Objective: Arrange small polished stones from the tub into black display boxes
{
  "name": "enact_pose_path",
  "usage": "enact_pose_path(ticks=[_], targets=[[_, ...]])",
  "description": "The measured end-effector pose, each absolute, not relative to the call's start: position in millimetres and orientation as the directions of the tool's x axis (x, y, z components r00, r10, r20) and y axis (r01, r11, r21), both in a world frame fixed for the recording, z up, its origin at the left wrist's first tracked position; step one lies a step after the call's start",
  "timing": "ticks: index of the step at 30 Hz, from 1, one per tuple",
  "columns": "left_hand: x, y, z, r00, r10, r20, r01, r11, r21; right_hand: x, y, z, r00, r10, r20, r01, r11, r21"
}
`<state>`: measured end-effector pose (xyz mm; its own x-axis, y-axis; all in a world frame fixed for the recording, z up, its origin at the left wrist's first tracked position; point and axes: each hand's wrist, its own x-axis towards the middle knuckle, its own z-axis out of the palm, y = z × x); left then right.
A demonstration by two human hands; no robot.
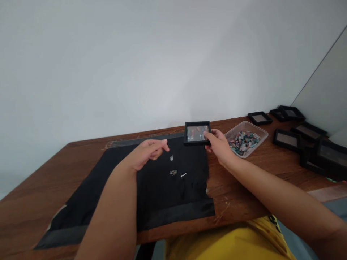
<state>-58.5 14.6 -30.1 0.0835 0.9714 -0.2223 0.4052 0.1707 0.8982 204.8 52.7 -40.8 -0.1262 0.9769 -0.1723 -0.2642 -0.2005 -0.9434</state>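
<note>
My right hand [220,146] grips a shallow black display frame [186,136] by its right side, thumb on the front and fingers behind. Through the frame's clear window, several small coloured pieces show. To its left, my left hand [150,151] hovers over the black mat [162,202], thumb and fingers drawn together; whether anything is pinched there is hidden. Below the hands, on the mat, lie a small clear piece [171,158], a flat clear piece with darker marks [173,172] and a thin white strip [183,174].
A clear plastic tub [260,130] of small multicoloured pieces [244,142] stands right of the mat. More black frames, like this one [259,118] and this one [287,139], lie at the far right, some stacked. The wooden table [40,180] backs onto a white wall.
</note>
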Motion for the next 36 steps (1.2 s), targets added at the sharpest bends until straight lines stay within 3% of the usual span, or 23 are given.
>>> enact_pose_path(ticks=[3, 7, 14, 27, 36], targets=[[-71, 14, -31, -0.050, 0.971, -0.233, 0.610, 0.215, 0.763, 206, 54, -42, -0.121, 0.980, -0.158, -0.276, -0.186, -0.943], [-76, 16, -39, -0.015, 0.963, -0.269, 0.707, 0.200, 0.678, 206, 55, -47, -0.126, 0.982, -0.141, -0.260, -0.170, -0.950], [-68, 25, -53, 0.087, 0.957, -0.278, 0.721, 0.132, 0.680, 206, 54, -48, -0.137, 0.983, -0.126, -0.215, -0.153, -0.964], [-70, 26, -52, 0.051, 0.961, -0.271, 0.721, 0.152, 0.676, 205, 48, -34, -0.163, 0.978, -0.132, -0.187, -0.162, -0.969], [-61, 22, -44, -0.070, 0.996, -0.049, 0.755, 0.085, 0.650, 202, 49, -26, -0.198, 0.967, -0.162, -0.227, -0.206, -0.952]])
